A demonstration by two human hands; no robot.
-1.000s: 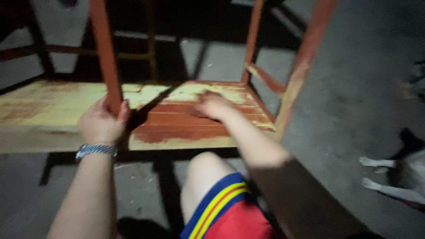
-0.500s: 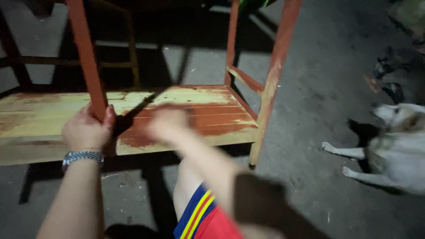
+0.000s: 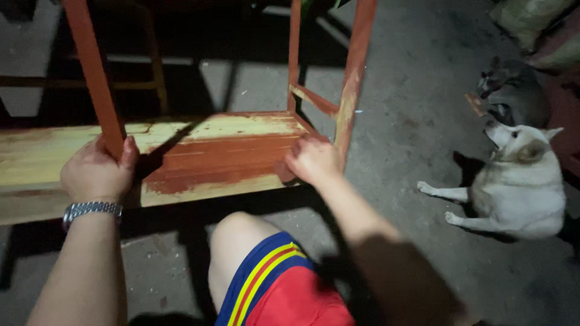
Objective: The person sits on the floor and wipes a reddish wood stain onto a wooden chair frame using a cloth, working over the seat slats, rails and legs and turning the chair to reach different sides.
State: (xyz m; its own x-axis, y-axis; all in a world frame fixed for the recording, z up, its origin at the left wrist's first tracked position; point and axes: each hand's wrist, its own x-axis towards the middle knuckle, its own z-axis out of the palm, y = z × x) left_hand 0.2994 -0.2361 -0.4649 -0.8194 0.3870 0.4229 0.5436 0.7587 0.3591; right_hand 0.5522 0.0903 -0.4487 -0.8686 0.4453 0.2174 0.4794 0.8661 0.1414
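Head view:
Left hand (image 3: pixel 95 175): grip closed around the orange metal leg (image 3: pixel 96 84), steadying it.
Right hand (image 3: pixel 313 160): fingers curled, pressing the rusty plank (image 3: pixel 199 157) at its right end; anything held is hidden.
Advice: brace the frame firmly and press evenly.
Nearby: pale dog (image 3: pixel 513 181) lies on the floor.

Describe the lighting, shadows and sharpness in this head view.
Head view: one light from near the camera brightens the plank, the left hand and the right hand; the edges fall to black; a hard shadow of the post crosses the plank; the pale dog is dimmer; focus is fairly sharp.
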